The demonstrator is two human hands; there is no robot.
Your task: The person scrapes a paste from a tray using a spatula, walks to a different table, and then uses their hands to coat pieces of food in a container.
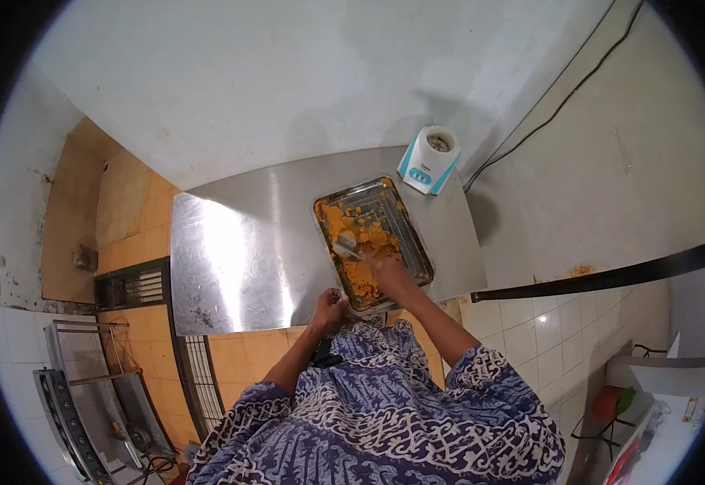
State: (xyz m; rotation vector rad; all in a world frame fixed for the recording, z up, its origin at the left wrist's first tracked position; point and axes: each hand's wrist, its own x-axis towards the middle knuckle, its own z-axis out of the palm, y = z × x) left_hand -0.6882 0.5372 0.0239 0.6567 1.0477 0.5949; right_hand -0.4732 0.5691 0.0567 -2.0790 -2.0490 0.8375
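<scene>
Steel table (231, 279): against a pale wall, 1 tray and 1 white-and-teal appliance (419, 175) on top.
Utensil (345, 242): over the tray, slanting forward-left from the right hand (382, 268), the nearer hand, whose fingers grip it.
Left hand (331, 306): curled beside the near-left corner; cannot tell if gripping.
Tray (386, 217): clumped orange food (362, 279), mostly left and near.

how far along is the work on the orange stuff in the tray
Partway, it seems. Done: orange mixture already covers much of the tray's left and near parts. In hand: the right hand holds a utensil over it; the left hand is by the near-left corner. Probably left: uneven clumps and barer far-right metal.
</scene>
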